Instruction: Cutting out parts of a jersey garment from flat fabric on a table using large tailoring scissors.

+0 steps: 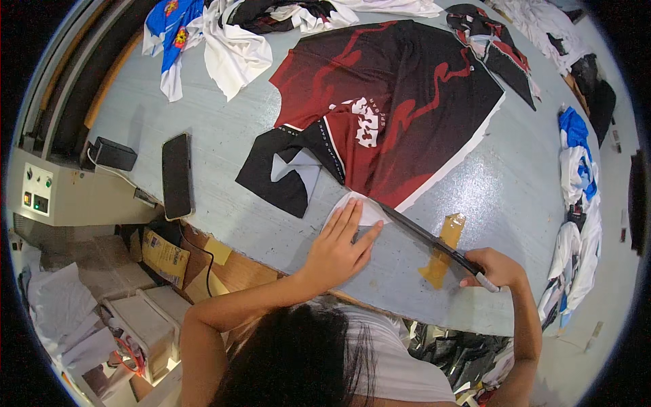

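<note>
A black and dark-red printed fabric piece (397, 88) with white and red marks lies spread over the grey-blue table. My left hand (341, 247) rests with fingers stretched on a small white cloth piece (366, 211) at its near tip. In my right hand (494, 266) are long dark scissors (441, 245), their handle partly pale. The blades point up and left, and their tips meet the white piece and the fabric's near corner. Whether the blades are apart I cannot tell. A black cut piece with a curved opening (278, 157) lies left of the near corner.
A phone (177, 176) and a black box (114, 154) with a white cable lie on the left. Brown tape (453, 230) is stuck to the table beneath the scissors. White cloth (239, 60) and blue-white cloth (578, 146) lie along the edges. A control panel (37, 190) adjoins the left side.
</note>
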Demonstrator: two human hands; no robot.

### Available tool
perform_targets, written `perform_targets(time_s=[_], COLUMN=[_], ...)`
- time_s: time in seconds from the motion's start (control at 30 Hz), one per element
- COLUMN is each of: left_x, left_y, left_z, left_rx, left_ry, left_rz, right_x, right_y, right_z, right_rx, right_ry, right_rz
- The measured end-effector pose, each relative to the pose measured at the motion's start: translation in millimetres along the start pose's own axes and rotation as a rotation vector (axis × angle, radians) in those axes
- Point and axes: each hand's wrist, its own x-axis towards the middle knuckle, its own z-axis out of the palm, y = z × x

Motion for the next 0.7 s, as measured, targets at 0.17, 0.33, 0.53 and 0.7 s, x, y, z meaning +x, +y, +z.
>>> perform_targets(time_s=[0.17,0.33,0.53,0.7], left_x=[-1.8,-2.6,-4.3,-5.0], left_y=[-0.3,-0.4,-1.1,-1.7], left_z=[-0.1,-1.9,-2.6,-1.6], left_rx=[0.003,-0.002,-0.012,-0.034], left_ry=[0.003,0.007,0.0,0.008], left_rz=[-0.001,-0.003,-0.003,0.001], right_x=[7.1,10.1,9.7,14.1], right_y=[-5.4,7.2,5.7,1.5], right_z=[-8.4,-8.2,-17.5,-21.8], right_rx=[-0.017,0.014,-0.041,-0.047], right_ry=[-0.024,0.016,-0.029,-0.035], right_rz=[-0.01,-0.056,0.039,0.003])
